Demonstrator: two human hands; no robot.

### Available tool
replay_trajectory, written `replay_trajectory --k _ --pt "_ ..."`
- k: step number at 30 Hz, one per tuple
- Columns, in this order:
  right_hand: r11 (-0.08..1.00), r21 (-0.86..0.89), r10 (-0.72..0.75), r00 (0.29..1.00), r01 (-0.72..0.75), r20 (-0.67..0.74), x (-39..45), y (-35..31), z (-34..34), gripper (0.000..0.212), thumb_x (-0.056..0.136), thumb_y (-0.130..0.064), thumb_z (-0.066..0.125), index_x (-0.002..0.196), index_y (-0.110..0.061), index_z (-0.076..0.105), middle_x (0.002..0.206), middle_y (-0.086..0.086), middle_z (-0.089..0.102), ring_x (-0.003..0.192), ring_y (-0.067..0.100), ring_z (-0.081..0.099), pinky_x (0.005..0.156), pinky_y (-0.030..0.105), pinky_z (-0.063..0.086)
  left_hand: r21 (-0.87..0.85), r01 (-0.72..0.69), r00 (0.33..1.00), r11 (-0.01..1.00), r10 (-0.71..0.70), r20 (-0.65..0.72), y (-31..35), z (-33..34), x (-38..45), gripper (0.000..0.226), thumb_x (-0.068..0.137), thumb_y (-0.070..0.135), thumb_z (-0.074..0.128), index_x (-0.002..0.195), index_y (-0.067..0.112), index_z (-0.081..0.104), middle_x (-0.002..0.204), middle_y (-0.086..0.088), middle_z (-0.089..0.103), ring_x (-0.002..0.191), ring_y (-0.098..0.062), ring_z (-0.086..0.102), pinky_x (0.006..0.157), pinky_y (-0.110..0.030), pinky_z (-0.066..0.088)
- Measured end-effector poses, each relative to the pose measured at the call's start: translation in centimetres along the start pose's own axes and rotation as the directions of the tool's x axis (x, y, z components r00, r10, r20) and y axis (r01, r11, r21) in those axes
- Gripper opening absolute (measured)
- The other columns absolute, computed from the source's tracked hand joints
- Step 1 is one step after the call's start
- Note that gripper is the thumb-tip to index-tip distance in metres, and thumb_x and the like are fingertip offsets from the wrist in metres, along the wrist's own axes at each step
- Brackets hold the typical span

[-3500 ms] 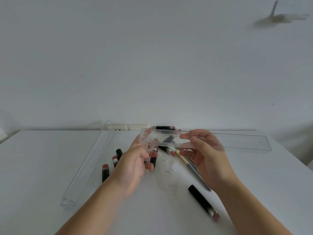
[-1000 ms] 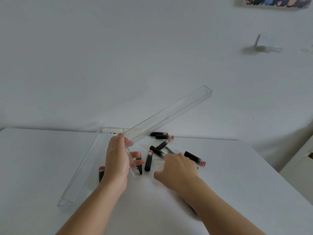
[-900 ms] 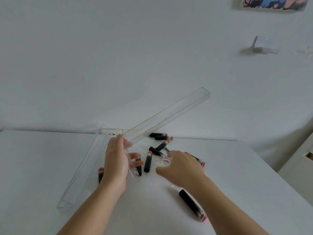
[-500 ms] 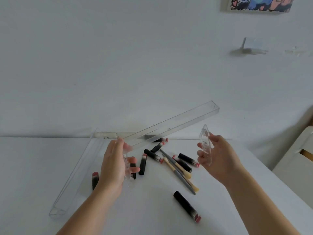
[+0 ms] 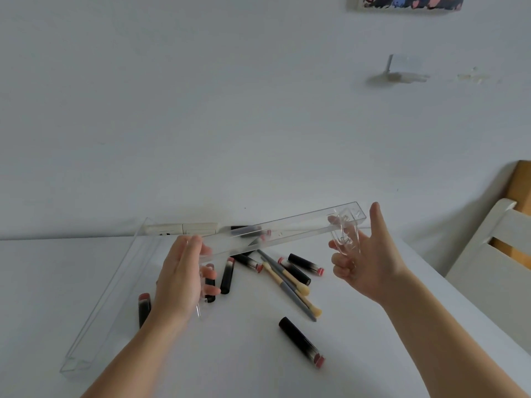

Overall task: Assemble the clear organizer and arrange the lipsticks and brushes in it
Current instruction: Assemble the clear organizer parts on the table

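Half assembled at best: left hand (image 5: 184, 278) gripped clear tray (image 5: 281, 232), right hand (image 5: 365, 259) pinched end piece (image 5: 344, 239) at its far end, lipsticks (image 5: 300, 341) and brushes (image 5: 290, 287) loose below.

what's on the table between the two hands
In the head view, between the left hand and right hand, several lipsticks and two brushes lie scattered.

Looks like a home room, not a lab or shop. White table (image 5: 86, 268) pushed against a plain white wall (image 5: 201, 96); above it to the right a colourful picture (image 5: 408, 1) and a small wall bracket (image 5: 399, 67). Right of the table, a white slatted chair back (image 5: 494, 254) and a wooden furniture edge (image 5: 521, 185). Makeup items (image 5: 290, 271) loose on the tabletop
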State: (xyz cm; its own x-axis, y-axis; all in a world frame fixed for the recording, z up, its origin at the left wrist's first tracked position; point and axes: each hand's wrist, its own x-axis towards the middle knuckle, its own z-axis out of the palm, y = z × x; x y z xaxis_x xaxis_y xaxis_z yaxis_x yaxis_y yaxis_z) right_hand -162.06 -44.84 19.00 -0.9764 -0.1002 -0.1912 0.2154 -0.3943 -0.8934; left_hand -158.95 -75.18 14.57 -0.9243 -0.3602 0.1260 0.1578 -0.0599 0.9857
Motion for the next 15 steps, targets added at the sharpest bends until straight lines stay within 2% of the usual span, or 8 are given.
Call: replay_trajectory --k 3,8,11,15 --pt "0.998 -0.062 -0.009 1.0 0.008 -0.014 -0.06 0.05 -0.21 0.084 0.067 -0.093 0.047 0.118 -0.03 0.074 0.1 0.01 0.043 0.061 0.017 0.024 0.053 0.029 0.026 0.006 -0.017 1.0 1.0 0.017 0.001 -0.18 0.02 0.08 0.029 0.078 0.056 0.051 0.076 0.029 0.06 0.088 0.01 0.065 0.058 -0.017 0.061 0.049 -0.035 0.053" --pt "0.999 -0.052 -0.008 0.999 0.006 -0.043 -0.21 0.13 -0.47 0.083 0.067 -0.089 0.056 0.123 -0.028 0.068 0.09 0.008 0.045 0.056 0.015 0.028 0.049 0.027 0.03 0.0 -0.017 1.0 1.0 0.017 -0.009 -0.16 0.14 0.07 0.028 0.077 0.055 0.052 0.075 0.029 0.06 0.095 0.002 0.064 0.055 -0.015 0.06 0.046 -0.035 0.053" --pt "0.998 -0.057 -0.002 0.999 -0.001 -0.051 -0.26 0.03 -0.55 0.073 0.072 -0.087 0.055 0.118 -0.032 0.067 0.085 0.006 0.044 0.056 0.015 0.027 0.048 0.026 0.029 0.003 -0.017 1.0 1.0 0.017 -0.009 -0.04 0.14 0.05 0.027 0.077 0.055 0.051 0.073 0.03 0.06 0.098 0.0 0.064 0.055 -0.013 0.06 0.046 -0.034 0.053" --pt "0.996 -0.092 -0.01 0.998 0.004 -0.061 -0.46 -0.05 -0.73 0.074 0.075 -0.085 0.052 0.126 -0.033 0.065 0.087 0.006 0.041 0.057 0.014 0.024 0.05 0.026 0.027 0.047 -0.034 0.999 0.998 0.034 0.006 -0.11 0.09 0.02 0.03 0.074 0.06 0.049 0.074 0.031 0.06 0.092 0.008 0.064 0.055 -0.011 0.06 0.046 -0.033 0.053"
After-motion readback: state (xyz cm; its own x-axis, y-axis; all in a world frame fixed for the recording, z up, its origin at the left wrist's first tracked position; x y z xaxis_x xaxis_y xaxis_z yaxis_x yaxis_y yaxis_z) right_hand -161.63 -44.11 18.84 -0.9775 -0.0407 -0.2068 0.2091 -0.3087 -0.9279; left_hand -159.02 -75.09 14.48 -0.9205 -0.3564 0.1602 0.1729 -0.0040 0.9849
